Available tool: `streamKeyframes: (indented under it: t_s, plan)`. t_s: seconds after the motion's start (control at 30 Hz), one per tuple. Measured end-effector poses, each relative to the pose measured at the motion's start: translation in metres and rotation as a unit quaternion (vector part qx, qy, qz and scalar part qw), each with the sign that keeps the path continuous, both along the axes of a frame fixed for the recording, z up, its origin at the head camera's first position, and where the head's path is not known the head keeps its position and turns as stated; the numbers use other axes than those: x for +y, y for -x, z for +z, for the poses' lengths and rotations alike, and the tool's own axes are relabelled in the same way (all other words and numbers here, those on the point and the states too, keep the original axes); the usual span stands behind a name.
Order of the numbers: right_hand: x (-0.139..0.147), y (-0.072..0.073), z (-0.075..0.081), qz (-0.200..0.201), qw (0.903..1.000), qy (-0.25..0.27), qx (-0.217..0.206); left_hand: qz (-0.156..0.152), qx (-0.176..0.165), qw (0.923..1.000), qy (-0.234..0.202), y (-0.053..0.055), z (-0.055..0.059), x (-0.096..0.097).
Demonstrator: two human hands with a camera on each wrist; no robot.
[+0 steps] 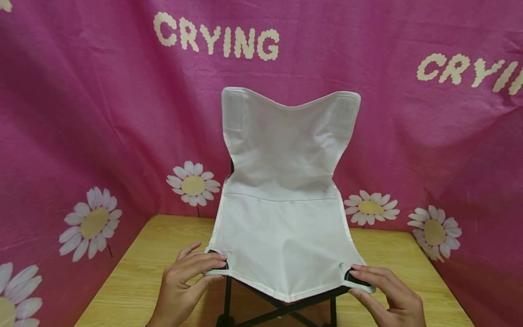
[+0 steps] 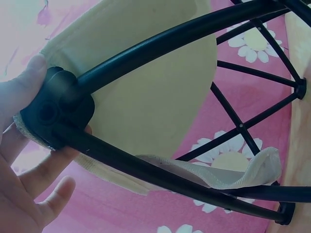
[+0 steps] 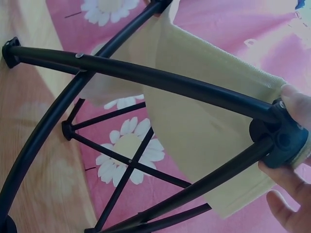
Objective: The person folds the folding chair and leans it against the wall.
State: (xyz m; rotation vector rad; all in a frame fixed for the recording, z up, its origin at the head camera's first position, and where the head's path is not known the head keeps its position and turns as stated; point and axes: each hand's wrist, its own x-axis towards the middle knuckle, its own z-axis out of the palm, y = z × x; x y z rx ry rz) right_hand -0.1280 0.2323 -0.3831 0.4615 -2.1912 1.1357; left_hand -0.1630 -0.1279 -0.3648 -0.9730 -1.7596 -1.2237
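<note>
A chair [image 1: 286, 186] with a white fabric cover [image 1: 282, 240] over a black tubular frame [image 2: 180, 42] stands upright on the wooden tabletop [image 1: 118, 281], before a pink cloth [image 1: 81, 113] printed with daisies [image 1: 193, 185]. The left hand [image 1: 181, 281] grips the cover's near corner on its own side, closed about the black left joint [image 2: 63, 111]; the right hand [image 1: 392, 293] likewise grips the opposite near corner at the right joint [image 3: 279, 138].

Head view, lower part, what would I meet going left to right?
Cropped white-petalled printed daisy, whole white-petalled printed daisy, bare left hand, white fabric chair, bare right hand, rightmost white-petalled printed daisy.
</note>
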Motion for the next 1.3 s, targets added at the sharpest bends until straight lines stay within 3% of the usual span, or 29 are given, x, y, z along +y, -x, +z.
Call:
streamKeyframes:
  t_s: [0.3,0.47,0.6,1.0,1.3]
  plan:
    - [-0.0023,-0.0012,0.002,0.005,0.9999,-0.006,0.009,0.0,0.013,0.9999,-0.002,-0.0003,0.0024,0.0017]
    - [-0.0012,-0.0033,0.003,0.029,0.9996,-0.004,0.004,0.003,0.012,0.9999,0.0,-0.0012,0.0039,0.0026]
    - [-0.0024,-0.005,0.0054,0.018,0.9997,0.004,-0.013,0.001,0.019,0.9998,-0.001,-0.0014,0.0046,0.0033]
    - [-0.0033,-0.0036,0.005,0.038,0.9987,0.001,0.032,0.004,0.025,0.9997,-0.002,-0.0022,0.0069,0.0047]
    - [-0.0074,-0.0068,0.0094,-0.008,0.9997,-0.019,0.009,0.007,0.023,0.9997,0.0,-0.0038,0.0098,0.0053]
